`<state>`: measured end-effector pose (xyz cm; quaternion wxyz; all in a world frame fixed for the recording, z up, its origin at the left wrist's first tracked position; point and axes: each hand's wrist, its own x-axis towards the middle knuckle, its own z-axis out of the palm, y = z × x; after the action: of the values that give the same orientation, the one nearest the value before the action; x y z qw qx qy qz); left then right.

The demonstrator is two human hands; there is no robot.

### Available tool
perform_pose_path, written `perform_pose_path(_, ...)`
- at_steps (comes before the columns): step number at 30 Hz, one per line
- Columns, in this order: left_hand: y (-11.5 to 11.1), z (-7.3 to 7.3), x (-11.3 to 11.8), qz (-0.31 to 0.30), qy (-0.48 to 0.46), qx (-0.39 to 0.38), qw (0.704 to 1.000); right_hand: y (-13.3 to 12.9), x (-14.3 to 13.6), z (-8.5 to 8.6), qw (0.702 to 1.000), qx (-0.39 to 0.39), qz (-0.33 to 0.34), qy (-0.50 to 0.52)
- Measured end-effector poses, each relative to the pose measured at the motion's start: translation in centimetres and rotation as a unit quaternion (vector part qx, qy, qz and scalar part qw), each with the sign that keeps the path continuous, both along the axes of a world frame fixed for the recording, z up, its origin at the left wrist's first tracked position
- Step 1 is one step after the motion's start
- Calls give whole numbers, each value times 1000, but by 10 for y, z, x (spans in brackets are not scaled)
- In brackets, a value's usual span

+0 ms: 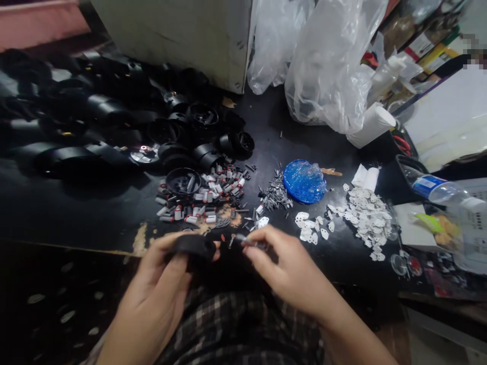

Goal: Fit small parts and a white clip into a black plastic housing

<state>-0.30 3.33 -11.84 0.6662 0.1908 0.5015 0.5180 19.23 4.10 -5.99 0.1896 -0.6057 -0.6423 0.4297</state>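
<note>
My left hand (160,284) is wrapped round a black round plastic housing (192,248), held tilted above the table's front edge. Just right of it, my right hand (277,258) pinches a small grey cylindrical part (243,238); its far end is hidden by my fingers. A gap separates the two held things. Beyond my hands lies a heap of small grey-and-white cylinders (205,197) with red rings, along with loose springs (242,210). To the right of the heap is a pile of small grey pins (276,192).
A blue lid (304,181) holds clear gel, with a wooden stick (332,172) beside it. White flat plates (369,218) are piled at right, near a plastic bottle (441,190). Black housings (110,111) crowd the left. Plastic bags (327,66) and a large box (182,40) stand behind.
</note>
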Motion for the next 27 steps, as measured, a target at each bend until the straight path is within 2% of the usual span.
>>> perform_pose_path(2, 1, -4, 11, -8, -31, -28, 999, 11, -4, -9, 974, 97, 7, -203)
perform_pose_path(4, 0, -8, 18, -29, -42, -43, 998, 21, -9, -16, 935, 135, 53, -323)
perform_pose_path(7, -2, -10, 19, -38, -54, -53, 996, 31, -16, -23, 899, 172, 103, -390)
perform_pose_path(9, -2, -9, 17, -43, -59, -54, 996, 34, -18, -24, 888, 187, 118, -403)
perform_pose_path(11, -2, -6, 17, -36, -70, -59, 995, 31, -18, -25, 891, 204, 126, -385)
perform_pose_path(13, -1, -1, 19, -29, -85, -58, 994, 25, -17, -25, 908, 223, 117, -335)
perform_pose_path(18, 4, 4, 26, -47, -114, -72, 990, 5, -15, -29, 946, 261, 48, -188)
perform_pose_path(23, 3, 1, 30, -37, -162, -90, 982, -4, -14, -33, 954, 270, -23, -124)
perform_pose_path(27, 3, 1, 34, -25, -189, -99, 977, -7, -13, -32, 957, 270, -52, -89)
